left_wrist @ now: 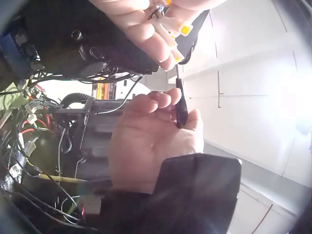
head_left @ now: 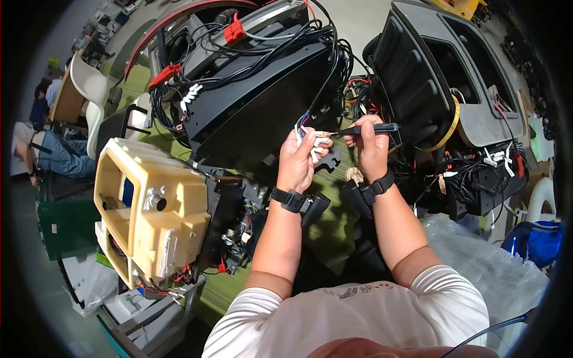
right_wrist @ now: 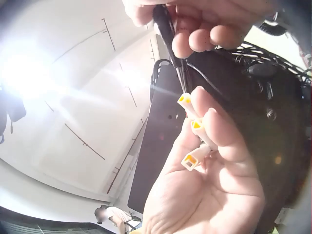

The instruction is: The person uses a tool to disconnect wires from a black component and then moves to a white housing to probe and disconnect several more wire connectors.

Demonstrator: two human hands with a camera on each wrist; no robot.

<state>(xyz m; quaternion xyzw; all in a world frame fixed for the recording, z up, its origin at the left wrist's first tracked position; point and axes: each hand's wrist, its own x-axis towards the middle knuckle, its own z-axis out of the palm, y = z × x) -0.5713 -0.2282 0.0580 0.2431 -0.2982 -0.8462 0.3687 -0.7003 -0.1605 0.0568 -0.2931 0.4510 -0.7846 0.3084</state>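
My left hand [head_left: 296, 166] grips a small bunch of white wire connectors [head_left: 323, 136], several of them poking out between thumb and fingers. Thin coloured wires run up from them toward a black cable. In the right wrist view, the connectors [right_wrist: 196, 126] show yellow inserts in their open ends. A slim screwdriver [head_left: 382, 128] with a black handle is held in my right hand [head_left: 372, 156], between thumb and fingers. Its thin metal shaft points left, with the tip right at one connector. Seen from the left wrist, the screwdriver handle [left_wrist: 182, 105] lies against curled fingers.
A large black panel [head_left: 256, 101] draped with cables stands ahead. To the left is a cream plastic housing [head_left: 185, 209]; at the right stands a grey shell [head_left: 412, 77] with a wiring bundle below. Clear plastic sheeting [head_left: 477, 256] lies at lower right. A person [head_left: 62, 149] sits at far left.
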